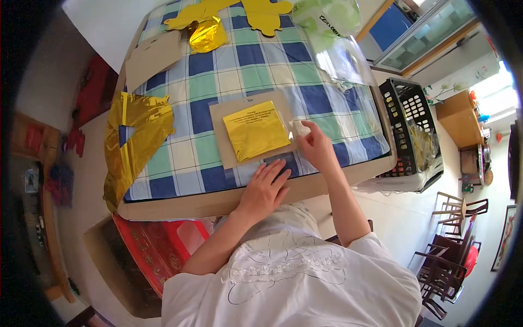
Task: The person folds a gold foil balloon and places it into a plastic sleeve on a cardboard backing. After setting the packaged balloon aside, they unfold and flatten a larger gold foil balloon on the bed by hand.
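Location: the gold packet, printed with dark text, lies in the centre of the frame on a cardboard sheet, on the checked cloth covering the surface.

Hand state: the left hand rests palm down at the near edge, just below the packet, fingers extended and slightly spread, holding nothing. The right hand is at the packet's right side, index finger and thumb bent at a white crumpled piece; whether they pinch it cannot be told.

Possible faults:
1. Packet shift. Probable cause: a sideways pull from the right hand while the left hand lies beside the packet, not on it.
2. Film tear or crease. Probable cause: uneven force at one corner of thin material.
3. Foil fall. The gold foil sheet at left overhangs the edge; a tug on the cloth could drag it off.
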Demonstrator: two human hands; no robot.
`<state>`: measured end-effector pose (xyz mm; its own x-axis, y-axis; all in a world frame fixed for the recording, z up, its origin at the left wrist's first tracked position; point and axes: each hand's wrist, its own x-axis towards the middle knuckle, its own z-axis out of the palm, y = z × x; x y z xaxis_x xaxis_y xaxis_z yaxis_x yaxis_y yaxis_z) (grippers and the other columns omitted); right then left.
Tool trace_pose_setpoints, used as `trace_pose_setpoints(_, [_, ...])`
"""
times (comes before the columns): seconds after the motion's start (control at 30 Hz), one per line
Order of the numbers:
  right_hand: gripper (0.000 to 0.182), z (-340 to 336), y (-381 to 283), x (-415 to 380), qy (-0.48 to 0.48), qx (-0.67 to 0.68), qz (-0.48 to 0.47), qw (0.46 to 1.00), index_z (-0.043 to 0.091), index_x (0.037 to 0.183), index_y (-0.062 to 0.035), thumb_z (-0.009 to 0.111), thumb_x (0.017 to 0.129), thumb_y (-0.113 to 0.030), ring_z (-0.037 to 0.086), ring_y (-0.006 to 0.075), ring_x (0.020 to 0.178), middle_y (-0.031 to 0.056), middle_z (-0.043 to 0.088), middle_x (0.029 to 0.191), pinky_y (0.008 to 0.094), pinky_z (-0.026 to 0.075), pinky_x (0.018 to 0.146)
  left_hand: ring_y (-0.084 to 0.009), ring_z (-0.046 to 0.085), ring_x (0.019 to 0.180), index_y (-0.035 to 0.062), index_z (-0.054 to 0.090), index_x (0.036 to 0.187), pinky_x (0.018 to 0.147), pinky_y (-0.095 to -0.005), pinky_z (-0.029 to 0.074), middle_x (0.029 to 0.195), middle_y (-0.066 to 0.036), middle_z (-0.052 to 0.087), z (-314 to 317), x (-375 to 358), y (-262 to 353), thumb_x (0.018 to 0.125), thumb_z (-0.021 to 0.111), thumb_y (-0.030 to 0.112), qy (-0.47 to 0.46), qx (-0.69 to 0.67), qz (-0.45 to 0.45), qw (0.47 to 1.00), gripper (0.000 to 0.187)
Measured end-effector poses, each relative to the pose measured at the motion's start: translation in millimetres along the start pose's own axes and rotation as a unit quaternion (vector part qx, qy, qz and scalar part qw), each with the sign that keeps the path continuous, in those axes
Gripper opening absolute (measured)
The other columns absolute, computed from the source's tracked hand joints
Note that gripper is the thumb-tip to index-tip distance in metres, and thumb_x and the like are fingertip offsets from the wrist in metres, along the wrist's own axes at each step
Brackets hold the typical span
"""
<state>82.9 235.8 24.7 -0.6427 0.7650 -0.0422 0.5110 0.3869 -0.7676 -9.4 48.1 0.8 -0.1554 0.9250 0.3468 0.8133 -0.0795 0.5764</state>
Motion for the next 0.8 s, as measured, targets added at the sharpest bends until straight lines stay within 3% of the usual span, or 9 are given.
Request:
trace_pose_setpoints(0.13, [0.045,-5,-2,1,-0.099,0.132,0.084,0.983,0.046,0.130,-0.0039,0.062,0.087,-0.005,0.057,0.0128,0.054,0.0062,0.060,0.064,0.0268,0.046,0.052,-0.0293,0.051,0.118,0.0059,0.063,0.113,0.097,-0.0430,0.043,0.122,-0.011,0.058,0,8,2,0.082,0.067,0.011,0.053,-0.018,-0.016,0.998,0.032])
trace_pose_setpoints(0.33, [0.047,-5,-5,-4,-0.113,0.247,0.129,0.954,0.043,0.132,-0.0064,0.061,0.088,-0.004,0.060,0.0100,0.057,0.0044,0.061,0.067,0.0231,0.049,0.053,-0.0230,0.054,0.090,0.0072,0.067,0.089,0.078,-0.0378,0.045,0.090,-0.003,0.058,2,55,3,0.077,0.070,0.012,0.100,0.097,-0.012,0.990,0.013])
trace_pose_setpoints(0.53, [0.047,-2,-2,-6,-0.093,0.290,0.144,0.942,0.041,0.132,-0.0033,0.059,0.089,-0.001,0.057,0.0100,0.057,0.0064,0.061,0.067,0.0247,0.047,0.051,-0.0229,0.053,0.089,0.0093,0.066,0.079,0.077,-0.0366,0.043,0.086,-0.003,0.058,17,62,-8,0.077,0.067,0.016,0.064,0.113,-0.031,0.991,0.007])
trace_pose_setpoints(0.63, [0.047,-3,-6,-6,-0.091,0.271,0.137,0.949,0.042,0.132,-0.0040,0.060,0.088,-0.002,0.056,0.0096,0.056,0.0059,0.061,0.067,0.0243,0.046,0.051,-0.0231,0.052,0.087,0.0100,0.067,0.081,0.075,-0.0375,0.043,0.084,-0.002,0.056,12,63,-7,0.074,0.073,0.015,0.099,0.077,-0.040,0.991,0.009])
trace_pose_setpoints(0.8, [0.047,0,-1,-9,-0.078,0.210,0.086,0.971,0.045,0.131,-0.0055,0.061,0.086,-0.002,0.055,0.0092,0.055,0.0051,0.060,0.065,0.0249,0.045,0.050,-0.0235,0.052,0.087,0.0113,0.067,0.082,0.075,-0.0380,0.043,0.084,-0.001,0.055,5,60,-3,0.070,0.076,0.014,0.080,0.072,-0.028,0.994,0.015])
